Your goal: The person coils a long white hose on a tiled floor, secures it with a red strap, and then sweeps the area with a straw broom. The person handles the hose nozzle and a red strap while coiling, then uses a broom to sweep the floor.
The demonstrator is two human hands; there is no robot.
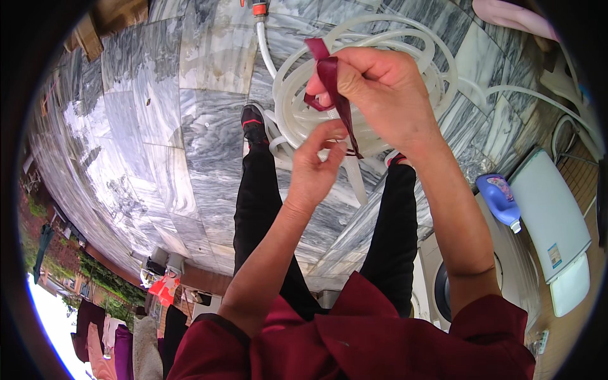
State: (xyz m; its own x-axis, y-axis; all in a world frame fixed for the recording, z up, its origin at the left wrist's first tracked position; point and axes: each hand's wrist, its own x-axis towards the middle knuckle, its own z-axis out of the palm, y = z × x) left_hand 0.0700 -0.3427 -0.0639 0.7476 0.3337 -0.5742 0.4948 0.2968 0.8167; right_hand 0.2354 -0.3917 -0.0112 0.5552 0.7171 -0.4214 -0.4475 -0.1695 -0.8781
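My right hand (387, 92) pinches a dark red strip (335, 85), perhaps ribbon or plastic tape, between thumb and fingers. Its short end sticks up above the fingers and a long tail hangs down. My left hand (318, 164) is just below, thumb and fingertips close together at the thin lower end of the strip; some of the contact is hidden. Beneath both hands a translucent white hose (289, 90) lies in a loose coil on the marble floor, partly covered by my hands. An orange hose connector (259, 10) is on the hose end at the top.
My shoe (254, 122) stands beside the coil. At the right, a blue detergent bottle (498, 199) rests on a white front-loading washing machine (430, 280), near a pale panel (551, 213). A brown wooden object (90, 38) is at upper left. Laundry (123, 349) hangs at lower left.
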